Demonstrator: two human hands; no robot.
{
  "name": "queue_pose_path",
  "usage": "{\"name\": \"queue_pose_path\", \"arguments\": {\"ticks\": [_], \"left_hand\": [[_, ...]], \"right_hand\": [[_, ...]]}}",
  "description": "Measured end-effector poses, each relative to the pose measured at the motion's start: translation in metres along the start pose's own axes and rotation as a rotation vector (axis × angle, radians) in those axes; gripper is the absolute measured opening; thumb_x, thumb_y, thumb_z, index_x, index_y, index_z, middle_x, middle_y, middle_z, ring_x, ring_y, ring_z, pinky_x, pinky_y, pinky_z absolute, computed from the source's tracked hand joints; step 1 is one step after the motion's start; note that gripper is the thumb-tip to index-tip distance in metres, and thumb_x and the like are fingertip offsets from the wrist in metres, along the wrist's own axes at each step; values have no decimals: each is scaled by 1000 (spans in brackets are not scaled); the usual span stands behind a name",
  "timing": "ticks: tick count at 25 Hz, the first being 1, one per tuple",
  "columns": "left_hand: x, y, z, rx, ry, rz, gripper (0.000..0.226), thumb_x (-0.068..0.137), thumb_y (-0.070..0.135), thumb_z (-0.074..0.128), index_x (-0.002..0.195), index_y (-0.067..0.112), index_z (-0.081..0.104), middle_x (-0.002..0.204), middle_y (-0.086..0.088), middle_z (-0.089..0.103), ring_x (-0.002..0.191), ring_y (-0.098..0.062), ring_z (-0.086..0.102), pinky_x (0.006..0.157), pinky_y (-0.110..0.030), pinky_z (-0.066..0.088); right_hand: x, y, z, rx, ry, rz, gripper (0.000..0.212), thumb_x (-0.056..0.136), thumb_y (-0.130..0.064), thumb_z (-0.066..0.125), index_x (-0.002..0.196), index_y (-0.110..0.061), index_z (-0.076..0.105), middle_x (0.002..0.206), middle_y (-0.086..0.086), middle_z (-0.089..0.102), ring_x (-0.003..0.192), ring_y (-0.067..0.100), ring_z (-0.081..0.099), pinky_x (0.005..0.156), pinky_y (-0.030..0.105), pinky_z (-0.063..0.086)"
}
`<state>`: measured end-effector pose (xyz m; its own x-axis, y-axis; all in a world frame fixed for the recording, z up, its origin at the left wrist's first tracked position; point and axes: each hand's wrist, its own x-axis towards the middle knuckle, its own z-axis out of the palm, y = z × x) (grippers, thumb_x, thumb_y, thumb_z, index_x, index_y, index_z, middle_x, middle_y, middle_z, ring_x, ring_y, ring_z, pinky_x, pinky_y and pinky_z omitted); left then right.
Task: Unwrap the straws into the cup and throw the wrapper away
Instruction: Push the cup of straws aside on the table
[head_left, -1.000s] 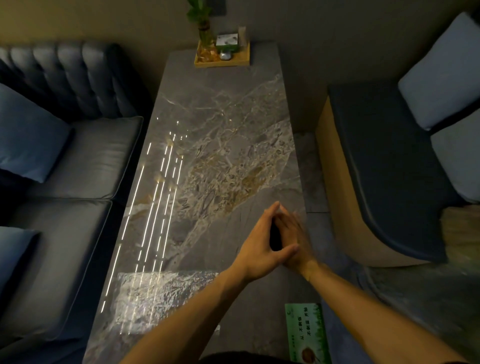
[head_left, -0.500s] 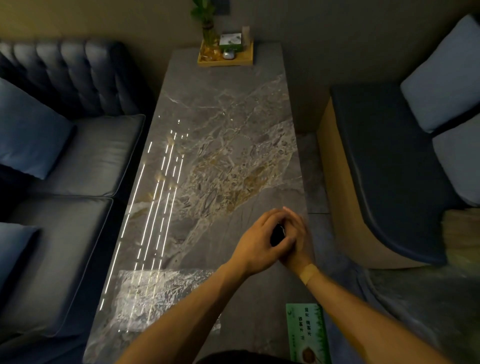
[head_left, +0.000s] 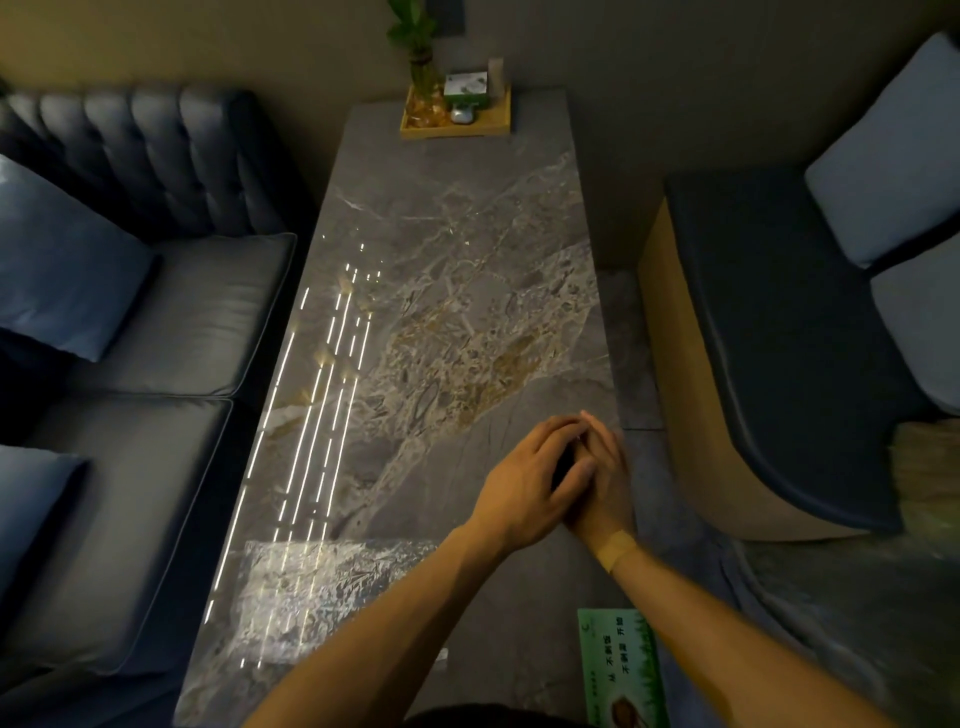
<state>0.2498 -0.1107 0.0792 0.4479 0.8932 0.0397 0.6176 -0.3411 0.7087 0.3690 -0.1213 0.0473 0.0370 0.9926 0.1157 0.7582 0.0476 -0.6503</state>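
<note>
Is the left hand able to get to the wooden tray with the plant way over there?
Probably not without leaning forward. The left hand is clasped with the right hand at the near end of the table, and the wooden tray sits at the far end. Nothing lies between them; only distance hinders.

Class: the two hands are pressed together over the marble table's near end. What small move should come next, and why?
Probably part the hands. The left hand lies clasped over the right hand above the table, and no straw, cup or wrapper shows. Whether anything sits between the palms cannot be told; opening them would free them to fetch the straws.
</note>
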Motion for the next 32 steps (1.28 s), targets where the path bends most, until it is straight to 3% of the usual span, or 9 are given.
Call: {"name": "queue_pose_path", "arguments": {"ticks": [2,5,9,13,17,21,25,27,32], "left_hand": [[-1,-7,-1,32,-22,-23,51,96,58,32,139,31,39,145,7,43,126,-12,47,100,-30,47],[-2,-14,-2,77,-40,-8,53,96,60,29,141,31,37,146,4,44,127,-15,48,102,-33,46],[-5,-19,-1,144,-23,7,54,97,61,26,143,32,30,148,4,42,129,-15,46,105,-35,44],[-15,-27,-2,195,55,-21,55,97,60,27,143,30,29,148,4,40,133,-14,41,110,-38,40],[-19,-33,0,254,59,-68,71,92,70,27,151,32,15,161,7,20,149,-9,12,119,-30,14],[-27,-39,2,225,42,-126,80,87,76,29,151,38,-1,162,15,9,143,4,-4,117,-27,7],[-46,-46,5,156,59,-220,83,82,81,33,144,52,-15,156,25,2,144,0,10,115,-28,15],[-58,-51,7,138,55,-274,85,79,84,34,141,56,-17,160,19,8,144,-3,16,115,-31,19],[-95,-70,8,143,-23,-415,87,76,87,30,148,44,8,159,3,25,140,-17,34,112,-40,36]], "right_hand": [[0,-6,2,-95,-91,86,47,81,-14,65,125,-1,57,133,18,56,135,33,43,110,56,35],[-2,-7,2,-171,-111,50,55,75,-18,69,126,-2,56,130,19,58,132,34,46,106,55,39],[-3,-9,1,-246,-165,46,61,83,-30,56,139,-9,43,141,11,49,138,28,37,114,47,31],[-10,-6,1,-312,-227,16,80,80,-48,59,148,-18,30,154,6,33,146,29,22,117,54,22],[-11,2,4,-411,-334,51,96,76,-68,49,153,-28,7,163,3,8,150,30,-1,119,58,4],[-12,4,2,-415,-340,66,102,73,-77,43,153,-31,-2,164,3,0,149,31,-8,118,62,3],[-19,11,-10,-353,-329,45,110,66,-85,40,153,-29,2,164,2,0,150,30,-8,119,60,5],[-26,17,-19,-327,-299,26,113,65,-90,35,153,-28,1,164,1,0,150,28,-7,120,57,7],[-56,41,-43,-299,-237,47,105,72,-85,35,153,-24,11,163,2,12,150,23,5,120,48,15]]}}
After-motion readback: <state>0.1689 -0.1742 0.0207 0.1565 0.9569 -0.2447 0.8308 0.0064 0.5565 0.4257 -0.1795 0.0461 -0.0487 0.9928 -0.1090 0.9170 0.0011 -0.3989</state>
